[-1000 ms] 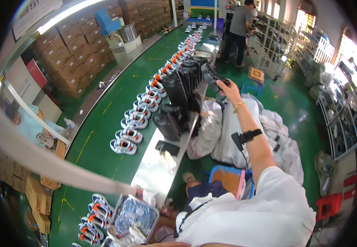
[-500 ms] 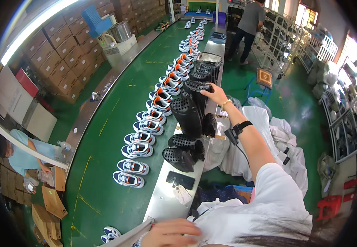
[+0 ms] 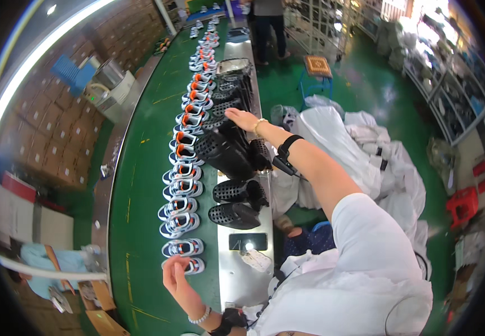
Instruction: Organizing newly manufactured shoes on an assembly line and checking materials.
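Observation:
Several black perforated shoe forms (image 3: 220, 151) stand in a row on the metal ledge of the bench. My right hand (image 3: 243, 119) reaches over them with its fingers stretched out, touching or just above the upper forms; the contact is partly hidden. Closer to me, two more black forms (image 3: 234, 215) lie on the ledge. My left hand (image 3: 181, 284) is raised over the green belt, its fingers apart and nothing in them. Just beyond it is the nearest white and navy sneaker (image 3: 196, 265), partly covered by the fingers.
A long line of sneakers (image 3: 183, 187) runs along the green belt (image 3: 147, 224). On the ledge lie a dark phone (image 3: 248, 242) and a white tag (image 3: 256, 260). White sacks (image 3: 332, 151) and a blue-legged stool (image 3: 317, 67) stand right. A co-worker (image 3: 57, 263) is at the left.
My left hand has risen from the lower edge and moved left over the belt near the closest sneakers. My right hand stays by the upper forms. The view has swung to the right.

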Motion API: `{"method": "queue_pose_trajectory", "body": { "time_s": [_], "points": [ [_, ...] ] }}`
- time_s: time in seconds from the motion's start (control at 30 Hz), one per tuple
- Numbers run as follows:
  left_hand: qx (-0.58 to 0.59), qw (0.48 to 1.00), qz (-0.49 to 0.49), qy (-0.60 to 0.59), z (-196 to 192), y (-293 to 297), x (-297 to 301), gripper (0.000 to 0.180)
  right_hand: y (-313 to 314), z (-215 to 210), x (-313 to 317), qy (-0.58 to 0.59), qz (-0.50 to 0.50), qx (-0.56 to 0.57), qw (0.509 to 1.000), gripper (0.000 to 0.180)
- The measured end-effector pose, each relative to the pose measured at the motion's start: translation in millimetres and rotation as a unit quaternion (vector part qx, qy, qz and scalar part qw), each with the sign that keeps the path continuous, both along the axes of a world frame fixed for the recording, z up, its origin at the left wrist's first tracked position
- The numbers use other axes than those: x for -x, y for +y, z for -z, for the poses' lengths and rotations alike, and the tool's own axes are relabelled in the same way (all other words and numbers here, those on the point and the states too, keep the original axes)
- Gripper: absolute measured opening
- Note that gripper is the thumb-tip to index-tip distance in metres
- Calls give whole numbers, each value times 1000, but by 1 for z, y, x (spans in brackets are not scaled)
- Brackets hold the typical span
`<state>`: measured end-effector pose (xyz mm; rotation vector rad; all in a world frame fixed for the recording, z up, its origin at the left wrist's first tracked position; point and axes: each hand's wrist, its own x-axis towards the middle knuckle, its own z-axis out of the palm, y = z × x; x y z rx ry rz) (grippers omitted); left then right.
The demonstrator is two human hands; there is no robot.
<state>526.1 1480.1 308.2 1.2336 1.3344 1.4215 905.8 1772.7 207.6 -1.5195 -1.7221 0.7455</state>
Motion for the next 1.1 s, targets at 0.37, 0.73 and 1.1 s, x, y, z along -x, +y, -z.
{"method": "queue_pose_trajectory", "body": {
  "time_s": [0.37,0.73,1.1],
  "points": [
    [-226,814,243,477,-12,257,-293,29,-44,136,-101,129,70,-20,989,70],
    [-59,734,299,607,25,347,-306,45,-8,140,-92,28,-36,1,999,92],
    [-28,771,307,558,20,356,-294,43,10,130,-93,-6,-97,69,993,92]
  ]
}}
